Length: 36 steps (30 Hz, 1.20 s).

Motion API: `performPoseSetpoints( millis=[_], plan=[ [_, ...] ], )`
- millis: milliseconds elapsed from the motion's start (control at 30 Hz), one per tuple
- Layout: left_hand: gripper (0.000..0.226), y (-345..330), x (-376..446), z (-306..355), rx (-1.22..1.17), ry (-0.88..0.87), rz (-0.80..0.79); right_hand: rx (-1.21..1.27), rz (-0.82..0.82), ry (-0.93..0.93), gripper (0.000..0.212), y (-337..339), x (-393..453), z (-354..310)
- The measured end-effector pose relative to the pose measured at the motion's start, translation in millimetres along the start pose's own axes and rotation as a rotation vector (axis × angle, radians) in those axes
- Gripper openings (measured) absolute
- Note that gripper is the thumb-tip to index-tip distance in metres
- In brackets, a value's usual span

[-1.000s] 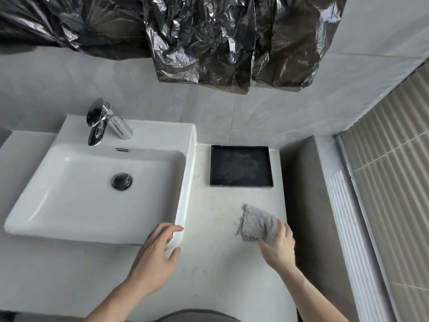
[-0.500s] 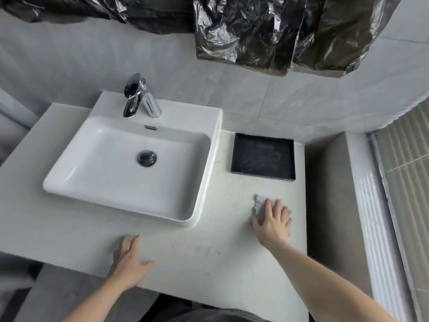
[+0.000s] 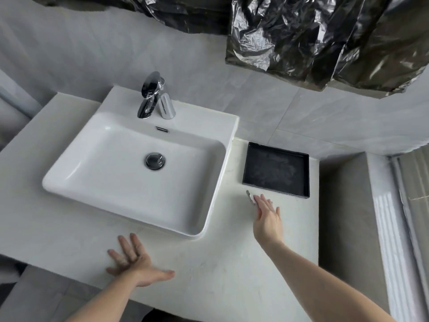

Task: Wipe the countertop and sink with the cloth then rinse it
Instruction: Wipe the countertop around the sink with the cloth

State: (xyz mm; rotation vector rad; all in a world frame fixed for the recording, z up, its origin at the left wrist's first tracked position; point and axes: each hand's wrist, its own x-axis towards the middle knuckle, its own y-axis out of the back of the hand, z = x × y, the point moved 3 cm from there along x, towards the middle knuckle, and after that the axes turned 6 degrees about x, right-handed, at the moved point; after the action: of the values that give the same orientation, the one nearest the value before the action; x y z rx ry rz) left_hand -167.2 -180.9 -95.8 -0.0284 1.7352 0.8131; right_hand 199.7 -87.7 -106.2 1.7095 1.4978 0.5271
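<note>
Cloth (image 3: 250, 197) is lying on the pale desk (image 3: 209, 270) at centre right of the frame, almost wholly hidden beneath the right hand (image 3: 268, 219), only a grey corner peeking out just below the black tray (image 3: 276, 169). That hand is pressing flat, fingers stretched rather than curled, so its grip is spread open over the cloth. Lower left of centre, the left hand (image 3: 134, 261) is resting palm-down on the desk, fingers splayed, gripping nothing. White sink (image 3: 204, 219) is sitting between the hands and the wall, with a chrome tap (image 3: 154, 96) at its upper edge.
</note>
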Motion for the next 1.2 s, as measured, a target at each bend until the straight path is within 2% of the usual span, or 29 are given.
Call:
performPoseSetpoints(
  millis=[133, 267, 400, 500, 633, 800, 1000, 1200],
  plan=[
    [0.180, -2, 1, 2, -0.011, 0.016, -0.011, 0.015, -0.128, 0.178, 0.041, -43, 7, -51],
    [0.180, -1, 3, 3, 0.008, 0.021, -0.032, -0.150, -0.333, 0.116, 0.054, -76, 3, -65],
    [0.182, -1, 5, 3, 0.017, 0.033, -0.055, -0.301, -0.380, 0.137, 0.063, -71, -1, -48],
    [0.181, 2, 3, 3, 0.027, 0.030, -0.067, -0.341, -0.370, 0.083, 0.064, -57, -1, -24],
    [0.180, 4, 1, 4, 0.013, 0.025, -0.066, -0.326, -0.292, -0.104, 0.067, -26, -9, 27],
    [0.181, 2, 2, 4, 0.008, 0.011, -0.063, -0.318, -0.239, -0.252, 0.069, 3, -19, 70],
    [0.181, 1, 3, 4, -0.001, 0.003, -0.049, -0.254, -0.166, -0.329, 0.070, -16, -13, 47],
    [0.182, -8, 9, 0, -0.050, -0.047, 0.004, -0.235, -0.161, -0.219, 0.071, -50, -20, 21]
  ],
)
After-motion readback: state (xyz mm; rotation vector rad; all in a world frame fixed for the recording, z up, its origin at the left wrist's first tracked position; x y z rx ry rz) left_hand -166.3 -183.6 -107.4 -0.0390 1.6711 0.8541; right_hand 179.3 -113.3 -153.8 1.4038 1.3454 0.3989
